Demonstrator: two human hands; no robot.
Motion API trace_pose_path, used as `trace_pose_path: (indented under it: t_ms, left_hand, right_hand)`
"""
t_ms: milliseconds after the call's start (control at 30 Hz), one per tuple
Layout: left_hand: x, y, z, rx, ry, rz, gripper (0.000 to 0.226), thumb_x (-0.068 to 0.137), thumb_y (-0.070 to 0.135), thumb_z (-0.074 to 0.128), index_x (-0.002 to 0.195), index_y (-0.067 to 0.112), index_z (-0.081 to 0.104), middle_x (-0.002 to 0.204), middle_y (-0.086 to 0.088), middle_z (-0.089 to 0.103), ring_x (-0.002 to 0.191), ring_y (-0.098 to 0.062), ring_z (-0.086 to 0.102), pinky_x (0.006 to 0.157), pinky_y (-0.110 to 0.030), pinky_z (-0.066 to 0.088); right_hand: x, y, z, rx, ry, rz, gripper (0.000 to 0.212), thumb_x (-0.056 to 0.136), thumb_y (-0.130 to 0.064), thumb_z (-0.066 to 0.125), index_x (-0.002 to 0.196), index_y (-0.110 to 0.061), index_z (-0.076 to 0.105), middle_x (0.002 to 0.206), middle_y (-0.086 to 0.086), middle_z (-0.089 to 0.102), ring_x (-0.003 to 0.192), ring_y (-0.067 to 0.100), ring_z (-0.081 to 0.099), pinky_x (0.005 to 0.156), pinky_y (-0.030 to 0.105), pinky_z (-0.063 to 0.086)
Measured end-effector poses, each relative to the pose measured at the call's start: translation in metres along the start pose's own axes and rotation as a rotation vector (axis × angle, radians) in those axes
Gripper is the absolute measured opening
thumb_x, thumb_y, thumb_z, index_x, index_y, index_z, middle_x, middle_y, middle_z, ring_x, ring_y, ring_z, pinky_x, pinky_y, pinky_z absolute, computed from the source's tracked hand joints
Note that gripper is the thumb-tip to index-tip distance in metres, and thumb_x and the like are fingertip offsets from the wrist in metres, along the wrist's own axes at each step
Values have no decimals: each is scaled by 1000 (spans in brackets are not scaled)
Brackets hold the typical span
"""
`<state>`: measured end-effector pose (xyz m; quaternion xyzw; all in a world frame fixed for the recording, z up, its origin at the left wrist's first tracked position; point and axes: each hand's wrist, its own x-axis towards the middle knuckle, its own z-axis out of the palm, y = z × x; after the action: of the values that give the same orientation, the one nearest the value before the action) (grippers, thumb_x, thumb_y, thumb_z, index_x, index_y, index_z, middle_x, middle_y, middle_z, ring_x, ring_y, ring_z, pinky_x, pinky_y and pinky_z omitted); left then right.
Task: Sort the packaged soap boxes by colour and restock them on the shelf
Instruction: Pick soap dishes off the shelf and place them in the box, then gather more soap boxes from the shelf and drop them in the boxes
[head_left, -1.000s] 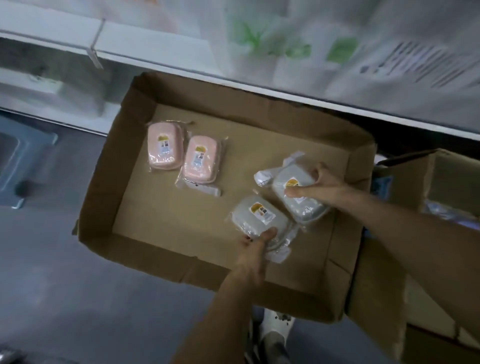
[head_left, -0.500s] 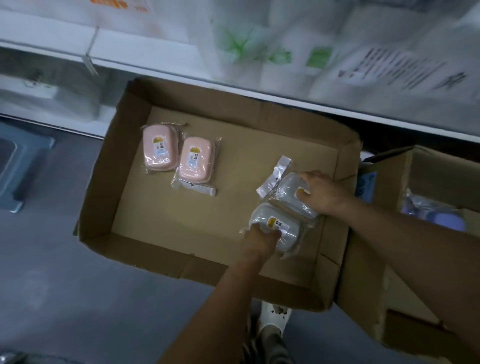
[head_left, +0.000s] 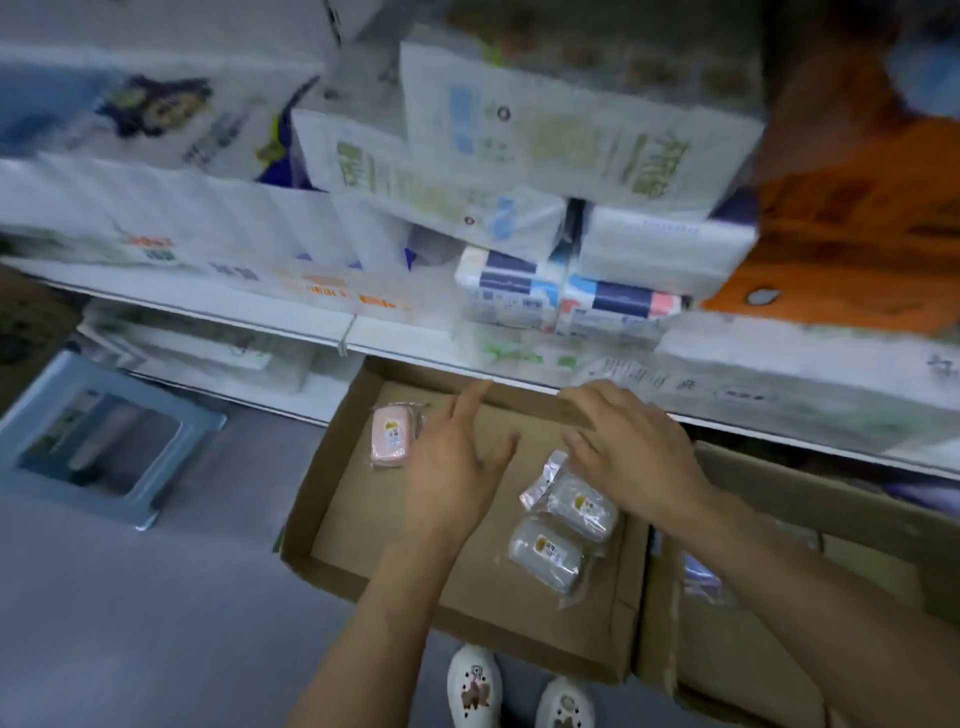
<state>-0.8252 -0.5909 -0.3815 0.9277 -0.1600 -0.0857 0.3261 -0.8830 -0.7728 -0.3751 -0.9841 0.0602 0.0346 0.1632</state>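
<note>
Cardboard tray (head_left: 337, 499), shallow, on floor under shelf edge (head_left: 270, 317). L hand (head_left: 457, 467) over tray centre, fingers straight and spread, palm down, holding nothing; can't tell if it touches tray floor. R hand (head_left: 631, 452) over tray's far right area, fingers extended and loose, holding nothing, heel of hand just above upper grey soap box.

2 grey soap boxes, clear-wrapped w/ yellow stickers, in tray's right side: upper grey soap box (head_left: 579, 506) and lower grey soap box (head_left: 545, 556) side by side, touching or nearly so. Wrapper flap (head_left: 540, 480) sticks out at upper one's left end.

Pink soap box (head_left: 392, 436) in tray's far left corner area, well apart from grey pair, just left of L hand. Anything beside it under L hand is hidden.

2nd cardboard box (head_left: 779, 649) just right of tray, contents blurred. Blue plastic stool (head_left: 98, 436) on floor to left. Shelves above stacked w/ white tissue packs (head_left: 571, 135), orange pack (head_left: 857, 218) at right; heavy blur there. White shoes (head_left: 519, 691) at bottom, near tray's near edge.
</note>
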Motion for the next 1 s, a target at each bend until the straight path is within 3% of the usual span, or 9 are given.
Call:
trace_pose_path:
  t_ms: [267,333,433,567,667,800,867,1000]
  left_hand:
    - [9,90,-116,-8,224,213,53,92,40,59,141,31,43,125,8,58,115,-13,54,92,-37,48]
    - [12,105,-133,113,200,295,58,89,46,54,143,28,43,127,5,59,115,-17,56,91,-39,48]
    - [19,125,-155,83,191,333,56,89,44,57,142,29,44,128,7,57,116,-15,53,92,-37,48]
    - [34,147,-186,-78,222,335,47,92,34,62,137,31,48,131,13,53,121,-6,48,99,-28,42]
    - [53,153,-214,-165,256,324,42,92,32,64,133,29,52,126,14,54,116,-2,49,96,-20,39]
    - [89,150,-243,-115,271,333,42,92,31,64,132,26,54,128,10,55,118,-7,50,100,-30,43]
    - [110,145,-256,-46,254,353,42,92,33,63,133,26,54,132,8,52,123,-11,47,101,-33,43]
    - [154,139,-289,-52,313,372,43,92,29,63,133,23,52,133,3,49,127,-15,42,101,-23,34]
  right_hand:
    - [-9,-34,-147,25,344,-103,36,88,-33,54,122,-24,59,116,-2,63,97,22,64,67,31,48]
    - [-7,-37,-175,31,400,-128,34,89,-32,55,122,-25,59,117,-4,61,100,20,62,68,30,48]
    - [-2,-39,-210,46,478,-142,35,92,-28,59,126,-26,56,126,-5,59,109,19,58,76,33,50]
    - [12,-41,-244,107,477,-139,37,94,-31,53,131,-31,49,127,-11,52,110,13,55,78,34,50]
    - [28,-46,-264,153,459,-114,38,95,-35,52,132,-33,46,127,-12,48,111,11,54,80,35,49]
    - [64,-59,-289,172,409,-30,43,94,-39,53,135,-34,42,135,-12,44,111,9,54,80,32,43]
    - [88,-69,-303,250,410,44,47,93,-42,54,136,-31,42,138,-8,45,108,13,57,87,37,47]
    - [139,-90,-324,325,426,244,57,92,-53,50,138,-23,37,140,8,45,120,31,53,97,45,45]
